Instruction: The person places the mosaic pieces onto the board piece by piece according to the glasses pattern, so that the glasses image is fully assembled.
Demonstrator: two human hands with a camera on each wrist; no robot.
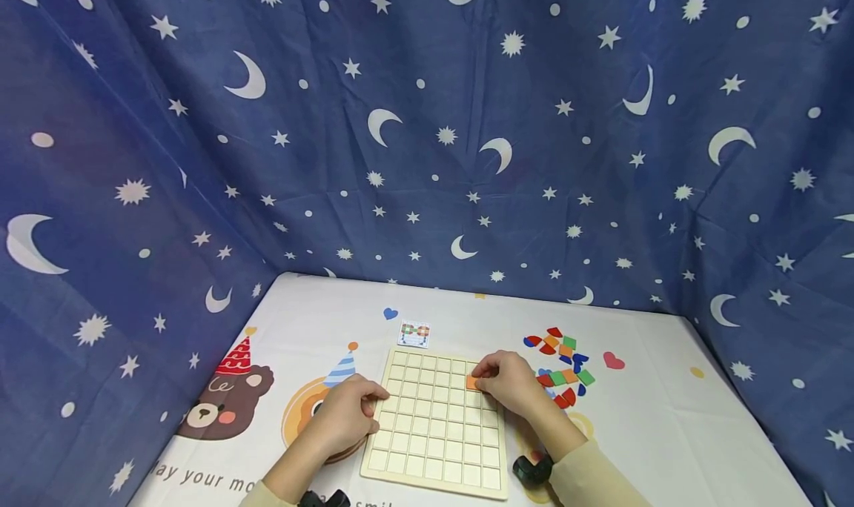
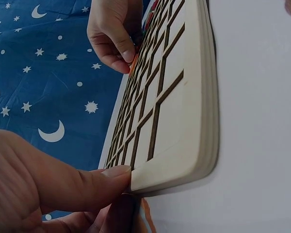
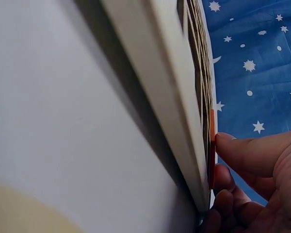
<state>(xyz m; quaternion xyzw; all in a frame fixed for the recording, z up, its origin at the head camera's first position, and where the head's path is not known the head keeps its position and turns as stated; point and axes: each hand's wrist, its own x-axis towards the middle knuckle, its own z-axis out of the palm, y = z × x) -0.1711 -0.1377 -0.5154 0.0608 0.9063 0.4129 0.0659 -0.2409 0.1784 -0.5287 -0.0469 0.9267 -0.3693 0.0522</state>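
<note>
A pale wooden grid board (image 1: 437,427) lies on the table with rows of square recesses. My left hand (image 1: 348,415) grips its left edge; in the left wrist view the thumb (image 2: 117,175) is on the rim and the other fingers are lower at the side. At the board's upper right my right hand (image 1: 512,382) pinches an orange square tile (image 1: 471,382) over a recess near the right edge. The right wrist view shows this tile (image 3: 213,145) edge-on at the board's surface, thumb against it. Whether it sits fully in the recess I cannot tell.
Right of the board lie loose tiles, among them a green square (image 1: 586,377), an orange square (image 1: 570,376) and red and blue curved pieces. A small pattern card (image 1: 414,334) lies behind the board. The white tablecloth (image 1: 720,418) carries printed cartoons; a blue starry curtain (image 1: 427,158) encloses the table.
</note>
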